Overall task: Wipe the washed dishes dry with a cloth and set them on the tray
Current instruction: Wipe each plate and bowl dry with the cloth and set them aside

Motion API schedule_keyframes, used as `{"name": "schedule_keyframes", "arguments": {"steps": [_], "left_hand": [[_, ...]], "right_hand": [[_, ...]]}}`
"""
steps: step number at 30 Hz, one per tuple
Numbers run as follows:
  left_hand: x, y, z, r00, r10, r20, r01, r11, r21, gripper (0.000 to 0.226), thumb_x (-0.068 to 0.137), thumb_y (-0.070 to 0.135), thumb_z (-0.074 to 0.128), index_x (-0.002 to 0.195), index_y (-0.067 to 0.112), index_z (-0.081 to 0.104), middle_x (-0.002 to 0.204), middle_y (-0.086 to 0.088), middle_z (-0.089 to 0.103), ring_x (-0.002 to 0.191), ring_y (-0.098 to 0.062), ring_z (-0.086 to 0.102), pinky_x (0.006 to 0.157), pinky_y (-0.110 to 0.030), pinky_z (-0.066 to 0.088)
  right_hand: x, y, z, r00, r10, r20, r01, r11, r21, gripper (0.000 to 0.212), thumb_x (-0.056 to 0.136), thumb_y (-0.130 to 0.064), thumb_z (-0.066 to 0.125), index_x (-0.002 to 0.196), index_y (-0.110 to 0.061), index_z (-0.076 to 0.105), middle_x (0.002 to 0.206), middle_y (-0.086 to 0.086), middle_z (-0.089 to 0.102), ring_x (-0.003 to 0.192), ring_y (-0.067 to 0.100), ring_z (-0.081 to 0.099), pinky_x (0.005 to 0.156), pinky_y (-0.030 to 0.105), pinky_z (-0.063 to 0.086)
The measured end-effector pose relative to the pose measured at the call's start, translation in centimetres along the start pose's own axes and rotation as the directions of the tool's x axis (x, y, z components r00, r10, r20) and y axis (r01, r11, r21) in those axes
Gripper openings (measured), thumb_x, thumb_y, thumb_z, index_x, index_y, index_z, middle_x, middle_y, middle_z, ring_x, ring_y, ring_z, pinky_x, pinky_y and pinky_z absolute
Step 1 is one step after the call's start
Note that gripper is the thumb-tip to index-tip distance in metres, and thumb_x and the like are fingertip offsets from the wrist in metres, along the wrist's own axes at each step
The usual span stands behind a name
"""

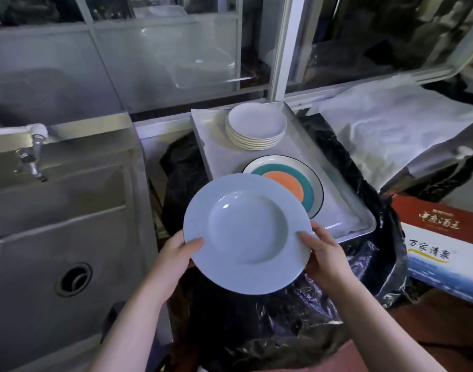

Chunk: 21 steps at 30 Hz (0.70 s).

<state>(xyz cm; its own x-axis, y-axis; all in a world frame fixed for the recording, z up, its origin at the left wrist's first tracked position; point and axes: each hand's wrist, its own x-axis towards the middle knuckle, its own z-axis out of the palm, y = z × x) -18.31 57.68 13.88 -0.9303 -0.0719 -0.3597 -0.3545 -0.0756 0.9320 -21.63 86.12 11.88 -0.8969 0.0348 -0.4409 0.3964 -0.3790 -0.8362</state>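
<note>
I hold a pale blue deep plate [247, 232] level in front of me, face up. My left hand [176, 256] grips its left rim with the thumb on top. My right hand [321, 253] grips the right rim the same way. Behind the plate lies a metal tray [334, 181] lined with white. On the tray rests a plate with teal and orange rings [299, 183], partly hidden by the blue plate. At the tray's far end stands a stack of several small cream plates [256, 127]. No cloth shows in my hands.
A steel sink [69, 226] with a drain and a tap [32, 157] sits to the left. Black plastic sheeting [256, 326] lies under and around the tray. White crumpled sheeting [396, 127] covers the right back. A printed cardboard box [442, 245] stands at right.
</note>
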Motion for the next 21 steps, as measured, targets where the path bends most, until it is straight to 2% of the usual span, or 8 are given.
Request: {"name": "schedule_keyframes", "arguments": {"steps": [4,7,10,13,17,21], "left_hand": [[3.3,0.3,1.2,0.995,-0.060,0.078,0.042,0.974,0.222,0.019,0.096,0.025,0.054,0.108,0.031,0.067,0.099,0.007,0.074,0.091,-0.016,0.069,0.077,-0.034,0.055],[5.6,0.3,2.7,0.992,-0.107,0.073,0.074,0.929,0.362,0.014,0.096,0.030,0.053,0.099,0.032,0.067,0.086,0.006,0.074,0.070,-0.009,0.066,0.064,-0.026,0.049],[7.7,0.1,4.7,0.988,-0.135,0.075,0.091,0.902,0.421,0.015,0.096,0.029,0.053,0.092,0.025,0.067,0.072,0.006,0.069,0.056,-0.003,0.058,0.052,-0.020,0.044],[9.8,-0.1,6.8,0.983,-0.176,0.045,0.140,0.892,0.430,0.016,0.095,0.029,0.055,0.091,0.021,0.068,0.060,0.009,0.064,0.051,-0.002,0.055,0.048,-0.018,0.042],[12.2,-0.5,9.9,0.978,-0.203,-0.037,0.200,0.890,0.409,0.015,0.094,0.031,0.057,0.092,0.020,0.067,0.057,0.009,0.062,0.051,-0.003,0.054,0.048,-0.019,0.041],[14.3,-0.3,12.1,0.972,-0.221,-0.082,0.235,0.880,0.412,0.016,0.095,0.029,0.054,0.090,0.019,0.065,0.054,0.011,0.059,0.048,-0.002,0.050,0.047,-0.017,0.037]], "right_hand": [[1.9,-0.5,-1.6,0.996,-0.050,-0.072,0.044,0.995,-0.086,0.026,0.090,-0.011,0.058,0.111,-0.025,0.065,0.094,0.007,0.072,0.075,0.027,0.066,0.067,0.043,0.052],[3.8,-1.5,-2.5,0.988,-0.101,-0.117,0.083,0.985,-0.149,0.026,0.090,-0.013,0.058,0.105,-0.031,0.068,0.087,0.004,0.073,0.071,0.024,0.065,0.065,0.044,0.052],[6.1,-2.5,-3.3,0.980,-0.135,-0.144,0.095,0.962,-0.255,0.032,0.088,-0.019,0.058,0.095,-0.048,0.069,0.084,-0.010,0.074,0.071,0.013,0.067,0.065,0.036,0.053],[9.7,-3.6,-4.8,0.970,-0.169,-0.175,0.095,0.926,-0.367,0.030,0.091,-0.018,0.056,0.113,-0.038,0.063,0.094,-0.012,0.070,0.082,0.011,0.065,0.070,0.033,0.049],[14.4,-5.5,-6.3,0.967,-0.239,-0.091,0.144,0.803,-0.578,0.024,0.089,-0.017,0.055,0.083,-0.039,0.062,0.067,-0.021,0.062,0.059,-0.002,0.053,0.055,0.024,0.039],[18.5,-6.6,-7.7,0.967,-0.255,0.003,0.197,0.741,-0.642,0.010,0.088,-0.019,0.058,0.083,-0.027,0.060,0.072,-0.006,0.063,0.060,0.006,0.050,0.058,0.030,0.040]]}}
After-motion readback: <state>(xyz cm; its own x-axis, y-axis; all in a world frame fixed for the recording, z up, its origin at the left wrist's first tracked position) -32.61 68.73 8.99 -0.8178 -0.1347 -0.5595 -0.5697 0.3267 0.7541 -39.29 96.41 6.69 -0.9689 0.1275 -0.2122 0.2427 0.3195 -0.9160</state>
